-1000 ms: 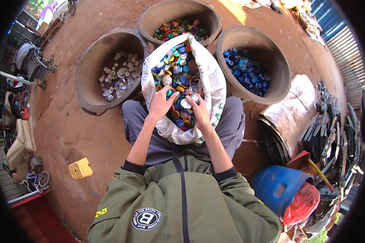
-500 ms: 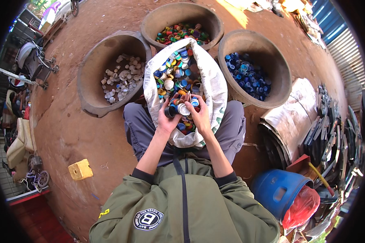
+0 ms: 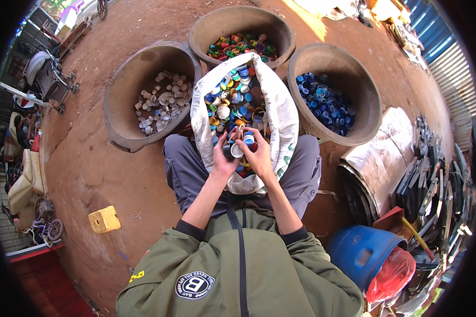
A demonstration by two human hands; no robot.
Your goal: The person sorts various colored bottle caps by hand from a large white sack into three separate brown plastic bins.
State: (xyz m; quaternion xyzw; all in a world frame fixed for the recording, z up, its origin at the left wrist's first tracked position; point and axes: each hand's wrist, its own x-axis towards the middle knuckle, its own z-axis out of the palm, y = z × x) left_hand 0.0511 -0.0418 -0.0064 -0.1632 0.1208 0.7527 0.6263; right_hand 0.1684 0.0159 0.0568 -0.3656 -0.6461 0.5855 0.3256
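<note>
Between my knees stands a white woven sack [image 3: 283, 113], its mouth rolled open around many mixed-colour bottle caps [image 3: 237, 100]. Both hands are together over the near part of the opening. My left hand [image 3: 223, 161] curls around bottle caps, among them a dark cap [image 3: 228, 151]. The fingers of my right hand [image 3: 260, 158] are closed on bottle caps too; a white cap [image 3: 237, 151] shows between the hands, and a blue-and-white cap [image 3: 248, 139] lies by the right fingers. Other caps in the grasp are partly hidden.
Around the sack's far side stand three brown tubs: the left tub [image 3: 119, 100] has white caps, the far tub [image 3: 198, 33] red, green and yellow ones, the right tub [image 3: 367, 90] blue ones. A yellow block [image 3: 104, 220] and a blue barrel [image 3: 349, 248] lie nearer.
My hands have drawn closer together over the sack. The dark cap and the white cap between them have turned and show less. The whole view has shifted slightly.
</note>
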